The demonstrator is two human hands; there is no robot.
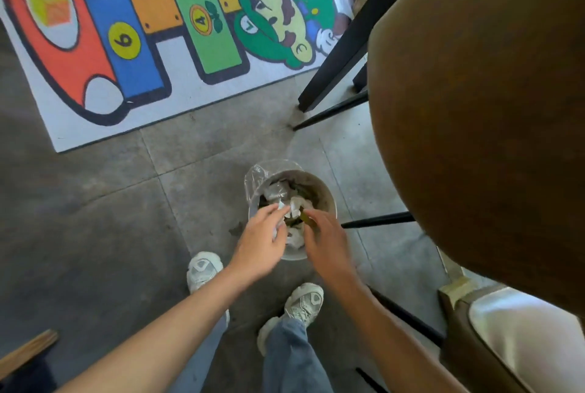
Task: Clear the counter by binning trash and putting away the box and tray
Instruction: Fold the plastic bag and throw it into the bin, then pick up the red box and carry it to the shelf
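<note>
- Bin (326, 199): 1, small and round, on the floor, with a clear plastic liner (253, 177) folded over its far-left rim.
- Trash inside the bin: several crumpled white pieces (297, 204); exact number cannot be counted.
- Hands: 2, left hand (259, 240) and right hand (326, 234), both over the bin's near rim.
- Shoes: 2, pale; one near left (202, 269), one near right (304, 301).
- Play mat (142, 28): 1, far left; numerals readable on it: 6, 5, 4, 3.
- Brown rounded chair back (490, 107): 1, right.
- White cushion (531, 335): 1, near right.
- Wooden strip (28, 351): 1, near left.
</note>
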